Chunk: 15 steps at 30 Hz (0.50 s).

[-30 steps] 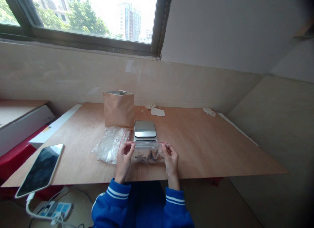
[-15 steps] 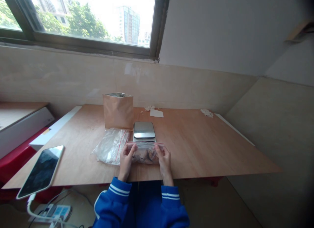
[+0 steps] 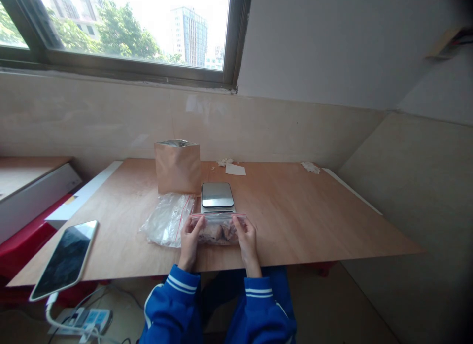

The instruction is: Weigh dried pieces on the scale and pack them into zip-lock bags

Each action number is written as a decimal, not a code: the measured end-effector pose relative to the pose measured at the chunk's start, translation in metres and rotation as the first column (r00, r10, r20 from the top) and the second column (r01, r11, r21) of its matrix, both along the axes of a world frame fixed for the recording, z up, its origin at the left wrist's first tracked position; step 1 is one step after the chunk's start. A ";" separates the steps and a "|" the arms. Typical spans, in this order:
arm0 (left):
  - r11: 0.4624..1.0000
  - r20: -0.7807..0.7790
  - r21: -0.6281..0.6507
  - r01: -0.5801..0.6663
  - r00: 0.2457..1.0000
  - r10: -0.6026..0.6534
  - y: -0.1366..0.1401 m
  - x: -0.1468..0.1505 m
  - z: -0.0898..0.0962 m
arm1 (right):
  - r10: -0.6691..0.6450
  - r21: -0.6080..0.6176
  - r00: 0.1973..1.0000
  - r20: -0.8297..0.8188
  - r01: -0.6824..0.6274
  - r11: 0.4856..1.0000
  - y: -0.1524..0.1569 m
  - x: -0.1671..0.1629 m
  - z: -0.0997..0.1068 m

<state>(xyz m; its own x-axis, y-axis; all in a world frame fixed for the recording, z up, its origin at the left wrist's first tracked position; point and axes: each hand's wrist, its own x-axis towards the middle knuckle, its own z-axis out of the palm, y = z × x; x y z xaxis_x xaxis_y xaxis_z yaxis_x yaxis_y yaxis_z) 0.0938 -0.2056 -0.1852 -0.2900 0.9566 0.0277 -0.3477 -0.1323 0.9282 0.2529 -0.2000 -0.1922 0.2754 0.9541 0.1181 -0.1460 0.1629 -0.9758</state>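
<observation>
Near the front edge of the worktop, just in front of the silver-topped scale, you have a clear zip bag stretched between your two hands. Your left hand pinches its top edge at one end, thumb against fingers, and your right hand does the same at the other, so the red-lined seal strip runs fairly straight between them. Brown, chunky pieces show through the plastic below; what they are can't be told from this view. As for progress, the filling looks done for this bag, since it has its contents. Whether its seal is pressed fully closed doesn't show, so that closure seems the part left to settle. The bag isn't on the scale's plate; it is held before it, covering part of its front. Just beside your left hand lies some clear plastic packaging, and behind that a brown pouch stands upright with its mouth gaping, so it looks unsealed.
</observation>
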 end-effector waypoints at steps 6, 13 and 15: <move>1.000 0.027 -0.004 0.009 1.000 -0.009 -0.002 0.000 -0.002 | 0.012 -0.010 1.000 -0.019 -0.012 1.000 0.001 -0.003 0.000; 1.000 -0.091 0.019 -0.011 0.996 0.013 -0.003 -0.002 -0.005 | -0.017 0.019 0.999 -0.038 0.018 1.000 0.006 -0.009 -0.002; 0.999 -0.133 0.036 -0.019 0.991 0.024 -0.002 -0.002 -0.005 | -0.033 0.020 0.999 -0.041 0.034 0.999 0.009 -0.010 -0.002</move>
<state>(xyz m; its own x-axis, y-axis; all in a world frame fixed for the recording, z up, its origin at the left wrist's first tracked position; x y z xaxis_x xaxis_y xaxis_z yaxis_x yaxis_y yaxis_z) 0.0918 -0.2074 -0.1903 -0.3018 0.9481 0.1001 -0.2179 -0.1708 0.9609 0.2432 -0.1910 -0.1941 0.3118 0.9418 0.1259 -0.1794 0.1885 -0.9656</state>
